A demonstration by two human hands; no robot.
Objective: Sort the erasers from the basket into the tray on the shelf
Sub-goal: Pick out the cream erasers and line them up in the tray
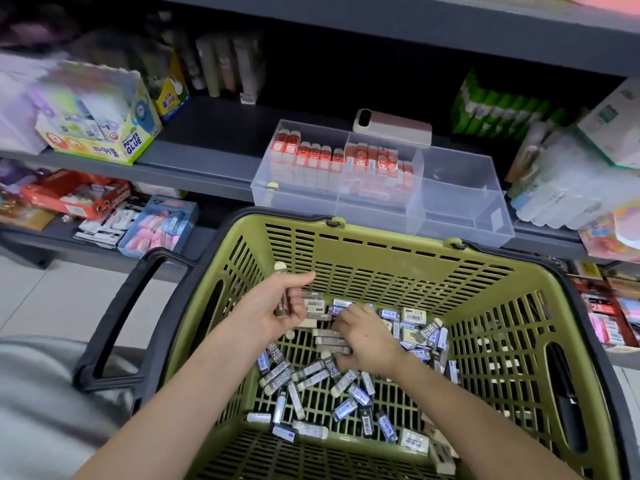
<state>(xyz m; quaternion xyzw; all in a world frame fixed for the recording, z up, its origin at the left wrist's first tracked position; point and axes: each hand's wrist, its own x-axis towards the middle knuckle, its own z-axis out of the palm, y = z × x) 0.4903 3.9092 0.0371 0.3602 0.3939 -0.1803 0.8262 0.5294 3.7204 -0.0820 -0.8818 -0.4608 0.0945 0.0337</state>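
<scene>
Erasers (309,370) lie scattered over the floor of the green basket (398,271), lower centre of the frame. The left hand (273,306) grips a small bundle of brown-sleeved ones; the right hand (367,341) curls its fingers round several in the heap. Above, the clear tray (460,202) on the shelf (207,129) holds red-sleeved erasers.

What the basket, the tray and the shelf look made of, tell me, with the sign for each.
Basket: olive moulded plastic, matte; slotted lattice walls. Tray: clear hard plastic, glossy; the red packs show through its walls. Shelf: dark grey, smooth, probably painted metal, though the look leaves it open.
</scene>
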